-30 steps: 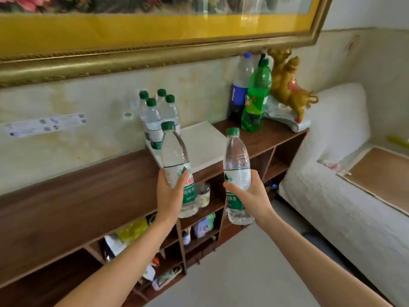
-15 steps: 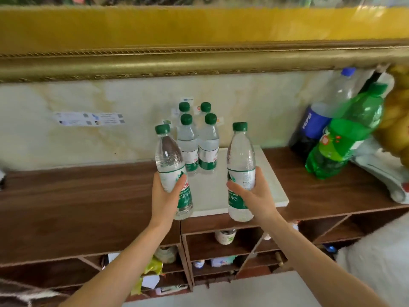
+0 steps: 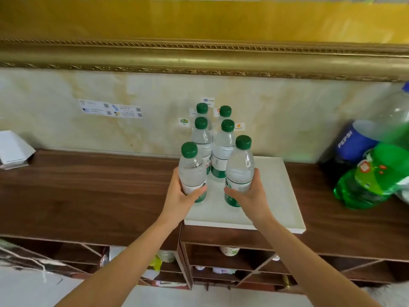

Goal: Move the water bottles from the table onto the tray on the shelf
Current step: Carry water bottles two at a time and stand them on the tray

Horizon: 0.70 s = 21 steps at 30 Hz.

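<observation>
Your left hand (image 3: 179, 198) is wrapped around the lower body of one water bottle (image 3: 192, 171), fingers across its label, and your right hand (image 3: 249, 197) grips a second water bottle (image 3: 240, 169) the same way. Both bottles stand upright with green caps on, side by side with a gap between them, over the white tray (image 3: 285, 209) at about the middle of its depth. Whether their bases already touch the tray surface you cannot tell, since your hands cover the lower parts.

Behind them, at the tray's back left corner near the wall, four more capped water bottles (image 3: 222, 151) stand in a tight two-by-two cluster. The tray sits on top of the dark wooden shelf (image 3: 88, 191), its front edge slightly overhanging the shelf's front edge.

At the right end of the shelf top, a green soda bottle (image 3: 371, 185) leans beside a Pepsi bottle (image 3: 356, 140), well apart from the tray. At the left end lies a white box (image 3: 13, 149). A gilt picture frame (image 3: 199, 56) runs along the wall above, with small stickers (image 3: 110, 108) on the wall below it.
</observation>
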### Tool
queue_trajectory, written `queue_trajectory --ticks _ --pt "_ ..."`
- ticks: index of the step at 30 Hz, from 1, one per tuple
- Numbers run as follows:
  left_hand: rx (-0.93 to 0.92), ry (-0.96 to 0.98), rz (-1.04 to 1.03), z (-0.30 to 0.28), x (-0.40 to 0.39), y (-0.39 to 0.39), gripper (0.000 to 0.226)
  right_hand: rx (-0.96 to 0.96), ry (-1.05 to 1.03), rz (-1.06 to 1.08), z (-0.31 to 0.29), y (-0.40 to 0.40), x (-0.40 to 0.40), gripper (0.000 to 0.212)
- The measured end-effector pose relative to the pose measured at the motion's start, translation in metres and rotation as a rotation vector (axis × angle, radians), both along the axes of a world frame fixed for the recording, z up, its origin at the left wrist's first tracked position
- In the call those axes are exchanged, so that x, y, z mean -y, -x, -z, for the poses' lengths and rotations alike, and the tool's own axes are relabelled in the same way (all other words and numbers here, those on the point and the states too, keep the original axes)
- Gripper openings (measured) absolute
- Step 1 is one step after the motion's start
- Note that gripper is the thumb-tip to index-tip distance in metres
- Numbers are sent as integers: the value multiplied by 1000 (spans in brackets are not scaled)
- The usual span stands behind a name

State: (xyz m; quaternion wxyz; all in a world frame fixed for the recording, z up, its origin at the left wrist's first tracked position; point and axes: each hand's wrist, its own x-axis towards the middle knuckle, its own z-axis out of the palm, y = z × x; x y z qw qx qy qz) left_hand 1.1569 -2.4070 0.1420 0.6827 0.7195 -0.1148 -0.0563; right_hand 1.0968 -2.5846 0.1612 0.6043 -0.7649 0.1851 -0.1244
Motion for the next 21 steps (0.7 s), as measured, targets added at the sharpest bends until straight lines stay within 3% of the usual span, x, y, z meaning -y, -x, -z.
queue_trajectory --ticks 12,21 --pt "25 -157 123 10 13 -29 63 -14 20 8 16 -12 5 68" --pt "94 -333 91 23 9 -31 65 -251 233 -80 22 -9 19 75"
